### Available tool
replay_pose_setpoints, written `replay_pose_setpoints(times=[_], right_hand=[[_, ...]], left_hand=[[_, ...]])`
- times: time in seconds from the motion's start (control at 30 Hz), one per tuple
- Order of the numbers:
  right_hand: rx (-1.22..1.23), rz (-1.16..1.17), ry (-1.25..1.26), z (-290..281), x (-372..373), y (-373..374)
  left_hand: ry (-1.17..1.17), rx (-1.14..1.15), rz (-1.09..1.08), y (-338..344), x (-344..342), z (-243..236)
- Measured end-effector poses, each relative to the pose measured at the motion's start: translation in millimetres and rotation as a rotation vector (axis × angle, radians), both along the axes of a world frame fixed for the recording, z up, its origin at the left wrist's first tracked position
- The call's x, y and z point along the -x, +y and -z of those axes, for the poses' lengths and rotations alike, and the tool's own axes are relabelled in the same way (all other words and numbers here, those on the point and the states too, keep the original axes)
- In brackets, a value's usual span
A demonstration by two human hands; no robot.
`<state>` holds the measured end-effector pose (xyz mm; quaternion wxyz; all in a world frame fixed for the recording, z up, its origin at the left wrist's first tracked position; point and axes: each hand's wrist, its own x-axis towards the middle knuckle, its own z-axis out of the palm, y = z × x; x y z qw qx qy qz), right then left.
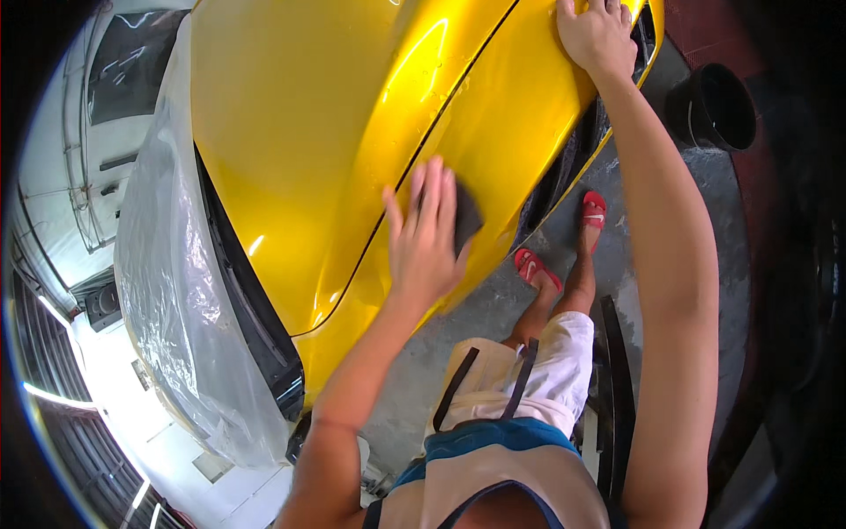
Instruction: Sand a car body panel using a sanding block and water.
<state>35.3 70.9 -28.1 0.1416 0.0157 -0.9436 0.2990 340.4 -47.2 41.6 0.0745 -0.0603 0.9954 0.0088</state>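
Note:
My left hand (427, 234) lies palm down with fingers stretched out, pressing a dark grey sheet or pad (468, 216), perhaps sandpaper, against the yellow car's front panel (520, 115). Part of that sheet is hidden beneath the fingers; its free part shows between the forefinger and thumb. A dark panel gap runs just left of the hand, with the yellow hood (291, 115) beyond it. Farther up to the right, my right hand (601, 40) rests spread on the car's front edge, its fingertips close to the picture's top edge. Small water drops dot the glossy paint.
Clear plastic sheeting (176, 291) covers the car behind the hood. A black bucket (710, 106) stands on the grey floor (656, 207) at right. My feet, in red slides (536, 267), stand beside the bumper. Dark strips (619, 397) lie near my right arm.

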Motion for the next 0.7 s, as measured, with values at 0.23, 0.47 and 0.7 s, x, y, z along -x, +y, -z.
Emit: replay_pose_setpoints(times=[0.23, 0.47, 0.7], right_hand=[[0.032, -0.009, -0.213, -13, 24, 32], [0.076, -0.049, -0.236, -14, 19, 18], [0.084, -0.044, -0.268, -25, 17, 17]], left_hand=[[-0.051, 0.024, -0.016, 4, -32, 4], [0.133, 0.018, 0.129, -9, 57, 6], [0.099, 0.014, 0.1, -10, 60, 7]])
